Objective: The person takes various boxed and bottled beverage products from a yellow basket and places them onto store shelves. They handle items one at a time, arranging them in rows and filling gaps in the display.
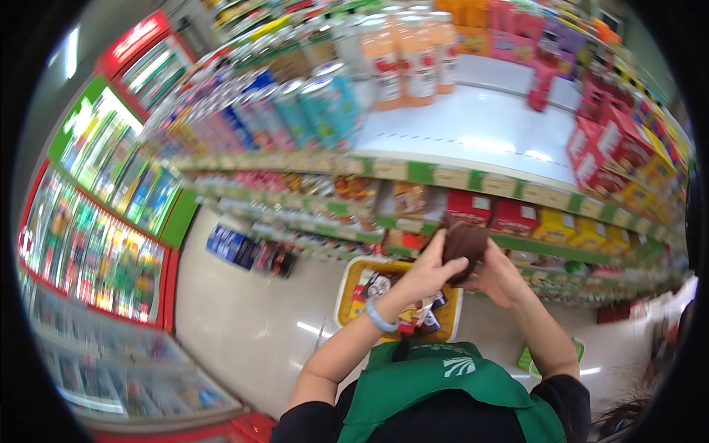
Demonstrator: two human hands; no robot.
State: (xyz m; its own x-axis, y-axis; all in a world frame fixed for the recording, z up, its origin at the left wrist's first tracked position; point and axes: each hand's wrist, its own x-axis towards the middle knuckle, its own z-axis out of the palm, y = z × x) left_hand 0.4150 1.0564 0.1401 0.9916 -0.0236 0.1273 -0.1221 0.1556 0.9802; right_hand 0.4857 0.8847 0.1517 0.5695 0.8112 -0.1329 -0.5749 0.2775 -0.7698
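Observation:
In front of the shelf, a dark brown, rounded item [465, 249], perhaps cloth or a soft pack, is held up between both hands. My left hand [430, 275] is closed on its left side, thumb across the front. My right hand [500, 277] presses against its right side, fingers partly hidden behind it. Below them a yellow basket [344, 292] with a white rim stands on the floor. Several small packets [422, 317] in red, yellow, black and white lie in it, partly covered by my left forearm.
A white shelf top [458, 136] carries orange bottles [399, 63], drink cans [317, 107] and red boxes [613, 151]. Boxed goods [517, 216] fill lower shelves. Packs of drinks [247, 249] sit on the floor at left, near glass-door fridges [96, 229]. A green basket [528, 360] is at lower right.

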